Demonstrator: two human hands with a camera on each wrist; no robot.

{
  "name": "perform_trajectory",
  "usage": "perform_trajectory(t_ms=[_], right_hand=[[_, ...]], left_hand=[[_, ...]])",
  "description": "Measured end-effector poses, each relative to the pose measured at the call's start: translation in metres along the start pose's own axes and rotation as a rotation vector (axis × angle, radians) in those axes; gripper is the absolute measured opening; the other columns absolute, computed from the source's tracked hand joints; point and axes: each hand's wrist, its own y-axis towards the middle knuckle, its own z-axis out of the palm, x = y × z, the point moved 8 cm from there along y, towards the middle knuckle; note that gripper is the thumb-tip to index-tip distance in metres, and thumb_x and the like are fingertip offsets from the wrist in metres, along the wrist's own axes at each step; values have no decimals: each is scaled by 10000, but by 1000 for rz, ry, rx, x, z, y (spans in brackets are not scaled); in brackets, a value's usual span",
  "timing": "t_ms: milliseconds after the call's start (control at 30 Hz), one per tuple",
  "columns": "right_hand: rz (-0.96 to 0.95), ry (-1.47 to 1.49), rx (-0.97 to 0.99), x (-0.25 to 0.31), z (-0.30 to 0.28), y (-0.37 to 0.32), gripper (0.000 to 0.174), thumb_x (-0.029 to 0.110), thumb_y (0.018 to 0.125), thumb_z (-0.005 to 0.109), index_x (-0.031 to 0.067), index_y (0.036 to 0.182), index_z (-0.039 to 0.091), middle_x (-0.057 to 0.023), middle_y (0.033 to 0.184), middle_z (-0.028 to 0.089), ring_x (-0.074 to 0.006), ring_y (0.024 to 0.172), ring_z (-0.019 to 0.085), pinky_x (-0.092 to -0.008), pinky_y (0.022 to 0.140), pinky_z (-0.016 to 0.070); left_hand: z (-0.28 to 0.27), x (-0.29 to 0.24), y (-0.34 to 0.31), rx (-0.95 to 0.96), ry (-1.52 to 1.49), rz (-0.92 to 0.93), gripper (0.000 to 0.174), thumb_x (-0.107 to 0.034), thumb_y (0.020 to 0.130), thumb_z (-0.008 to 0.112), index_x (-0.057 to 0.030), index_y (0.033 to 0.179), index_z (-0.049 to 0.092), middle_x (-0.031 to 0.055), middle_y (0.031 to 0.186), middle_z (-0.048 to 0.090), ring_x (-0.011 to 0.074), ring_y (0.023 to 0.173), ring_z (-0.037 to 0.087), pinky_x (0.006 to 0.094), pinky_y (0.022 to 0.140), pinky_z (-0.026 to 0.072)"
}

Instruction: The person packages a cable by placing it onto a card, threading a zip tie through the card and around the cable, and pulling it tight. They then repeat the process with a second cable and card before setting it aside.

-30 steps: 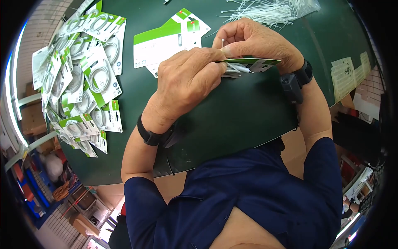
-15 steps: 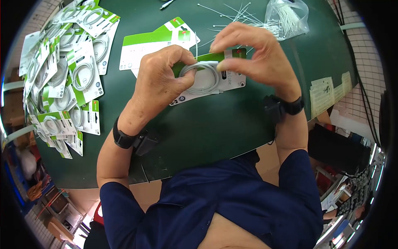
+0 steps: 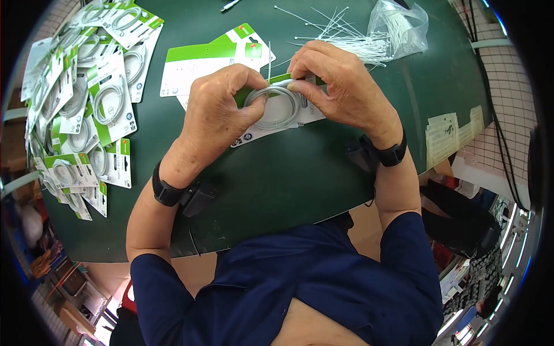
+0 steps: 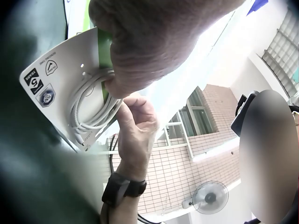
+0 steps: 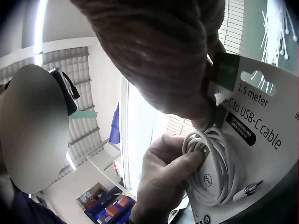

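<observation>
A white charging cable [image 3: 276, 123], wound in a coil, lies against a green-and-white card [image 3: 311, 115] above the table. The right wrist view shows "1.5 meter" and "USB-C to USB-C cable" printed on the card, with a metal-tipped plug [image 5: 251, 188] beside the coil. My left hand [image 3: 219, 109] pinches the left side of the coil and the card between thumb and index finger. At the coil's top, my right hand [image 3: 351, 83] pinches the cable, thumb in front and fingers over the card's upper edge. A thin white cable tie [image 3: 269, 60] sticks up behind the card.
Packaged cables [image 3: 109, 105] are heaped at the left. Loose cards [image 3: 199, 62] lie behind my left hand. White cable ties [image 3: 332, 37] spill from a clear plastic bag [image 3: 416, 33] at the back right. A white plug [image 3: 230, 5] lies at the far edge.
The card, edge-on at first, has tilted to show its coil. My right hand came away with fingers spread, then returned to pinch at the coil's top. The head view has shifted.
</observation>
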Motion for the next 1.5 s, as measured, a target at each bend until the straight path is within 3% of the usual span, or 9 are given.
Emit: perform_trajectory(t_ms=[200,433,733,833,1000,1400,1500], right_hand=[[-54,-90,-9,5,3,-2,206,23,867,795,22,1047,693,-88,941,720,-242,833,693,-373,690,549],[75,45,-78,5,4,-3,245,113,904,776,24,1126,725,-102,980,746,-280,861,713,-347,705,540],[-34,63,-61,17,17,1,212,115,897,790,13,1079,751,-88,949,762,-220,839,733,-349,720,552],[193,248,-37,-3,22,-2,190,130,881,815,11,1022,770,-82,930,767,-204,820,726,-339,722,550],[237,261,-36,-5,24,-2,178,136,857,847,19,977,787,-65,908,773,-177,801,715,-312,720,551],[239,275,-38,-10,25,-3,206,118,823,880,24,979,785,-54,890,771,-162,791,712,-284,702,551],[112,196,-72,-1,25,-1,200,105,828,869,19,979,771,-63,885,759,-182,787,715,-287,702,554]], left_hand=[[3,5,-1,26,-11,-49,134,22,791,754,-7,922,750,96,829,749,199,698,701,319,648,543],[14,18,-7,75,-154,-187,134,-15,817,777,0,950,763,85,806,755,124,676,658,300,643,531],[12,14,-6,101,-105,-157,130,-21,817,774,-2,944,761,96,807,762,149,687,686,308,653,538],[13,12,-7,73,-75,-99,119,-3,813,760,-2,931,752,107,821,767,195,698,710,320,661,546],[15,14,-8,77,-112,-107,116,15,809,744,-5,923,745,112,838,769,229,709,719,328,664,549],[16,21,-8,71,-161,-137,136,35,790,743,-1,920,759,76,831,775,130,747,711,290,691,550],[17,24,-10,82,-207,-170,145,36,792,730,7,930,765,61,838,779,97,783,708,271,718,558]])
